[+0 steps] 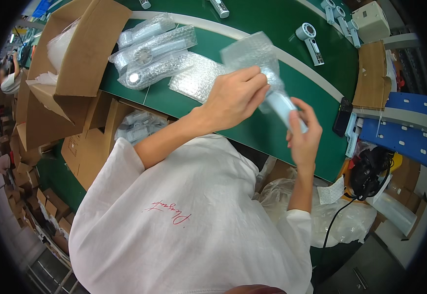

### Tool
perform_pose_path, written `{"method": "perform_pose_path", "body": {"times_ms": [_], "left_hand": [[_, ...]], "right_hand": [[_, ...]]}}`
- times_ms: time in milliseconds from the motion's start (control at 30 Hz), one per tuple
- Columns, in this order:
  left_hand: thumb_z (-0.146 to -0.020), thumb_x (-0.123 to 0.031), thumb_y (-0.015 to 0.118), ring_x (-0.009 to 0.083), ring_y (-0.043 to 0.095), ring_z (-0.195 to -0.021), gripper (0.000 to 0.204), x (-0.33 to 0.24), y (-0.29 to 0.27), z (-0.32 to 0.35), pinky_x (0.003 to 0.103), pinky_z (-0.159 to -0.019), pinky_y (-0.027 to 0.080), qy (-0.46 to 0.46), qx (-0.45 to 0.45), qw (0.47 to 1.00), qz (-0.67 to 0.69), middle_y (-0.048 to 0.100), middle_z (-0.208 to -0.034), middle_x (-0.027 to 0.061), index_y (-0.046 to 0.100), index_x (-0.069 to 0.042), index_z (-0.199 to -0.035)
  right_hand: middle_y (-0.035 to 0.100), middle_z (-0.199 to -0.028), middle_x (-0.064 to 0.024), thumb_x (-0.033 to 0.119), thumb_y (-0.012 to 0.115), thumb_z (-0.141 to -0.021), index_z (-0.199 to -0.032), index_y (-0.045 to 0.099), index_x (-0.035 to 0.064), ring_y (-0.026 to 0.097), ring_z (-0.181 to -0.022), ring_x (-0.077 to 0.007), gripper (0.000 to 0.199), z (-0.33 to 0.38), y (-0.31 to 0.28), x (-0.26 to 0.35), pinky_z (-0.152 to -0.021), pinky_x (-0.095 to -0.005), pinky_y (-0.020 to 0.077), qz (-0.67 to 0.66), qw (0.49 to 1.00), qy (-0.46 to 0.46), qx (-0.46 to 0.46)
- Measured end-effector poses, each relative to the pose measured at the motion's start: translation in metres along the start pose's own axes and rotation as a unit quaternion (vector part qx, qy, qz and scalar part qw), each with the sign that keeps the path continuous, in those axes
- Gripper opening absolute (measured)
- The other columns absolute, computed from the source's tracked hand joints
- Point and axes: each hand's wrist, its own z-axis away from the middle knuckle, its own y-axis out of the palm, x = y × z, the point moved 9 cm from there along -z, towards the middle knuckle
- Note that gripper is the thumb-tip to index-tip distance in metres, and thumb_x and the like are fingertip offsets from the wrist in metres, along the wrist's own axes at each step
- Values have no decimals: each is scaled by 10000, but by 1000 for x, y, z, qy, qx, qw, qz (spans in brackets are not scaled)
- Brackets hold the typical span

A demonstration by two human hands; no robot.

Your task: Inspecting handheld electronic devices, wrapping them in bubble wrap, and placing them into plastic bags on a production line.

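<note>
My left hand (237,95) is closed in a pinch on a clear bubble-wrap bag (250,50), above the green table. My right hand (302,131) grips the lower end of a light blue handheld fan (283,105). The fan's upper part is inside or behind the bag; motion blur hides exactly how far. Beside my left hand a flat bubble-wrap bag (191,81) lies on the table. Left of it rest several fans in bubble wrap (157,49), side by side. An unwrapped fan (312,45) lies farther off on the right.
An open cardboard box (83,54) stands at the left. Below the table edge, another box holds wrapped items (140,126). A curved pale strip (316,78) crosses the green table (321,161). A dark object (342,116) lies at the right edge, near a blue rack (399,137).
</note>
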Motion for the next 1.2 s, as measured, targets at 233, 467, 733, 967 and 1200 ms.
{"method": "perform_pose_path", "body": {"times_ms": [233, 467, 733, 967, 1200], "left_hand": [[-818, -71, 660, 200, 486, -633, 108, -38, -12, -2, 317, -534, 406, 88, -43, 995, -29, 519, -799, 42, 553, -74, -828], [-932, -40, 587, 114, 370, -642, 112, 0, -104, 11, 235, -584, 326, -106, -8, 987, 119, 470, -731, 1, 568, -29, -823], [-1017, -142, 541, 46, 346, -686, 192, 61, -205, 65, 173, -623, 279, -238, -204, 945, 93, 434, -755, -53, 559, -82, -836], [-1041, -224, 527, 36, 321, -672, 263, 132, -199, 73, 174, -610, 268, -356, -312, 850, 231, 409, -730, -62, 539, -107, -805], [-1054, -238, 507, 43, 319, -638, 296, 178, -160, 56, 203, -576, 291, -281, -326, 886, 170, 408, -696, -58, 540, -100, -795]], "right_hand": [[585, -768, -47, 689, 271, -1001, -1445, 342, 112, 464, -490, -64, 731, -11, 67, -3, -367, -205, 284, -279, 960, -20, 26], [607, -703, -46, 483, 478, -1023, -1509, 302, 66, 464, -490, -107, 664, -12, 103, 79, -475, -232, 362, -136, 967, -149, 157], [620, -833, -78, 380, 683, -912, -1394, 484, 55, 588, -701, -196, 614, -73, 121, 11, -678, -312, 481, -42, 971, -205, 113], [647, -927, -141, 315, 787, -774, -1218, 580, 28, 605, -857, -292, 567, -109, 164, -27, -837, -410, 455, 322, 911, -223, 133], [636, -963, -124, 299, 794, -731, -1162, 562, 55, 600, -891, -288, 547, -98, 179, -43, -821, -389, 484, 308, 917, -141, 212]]}}
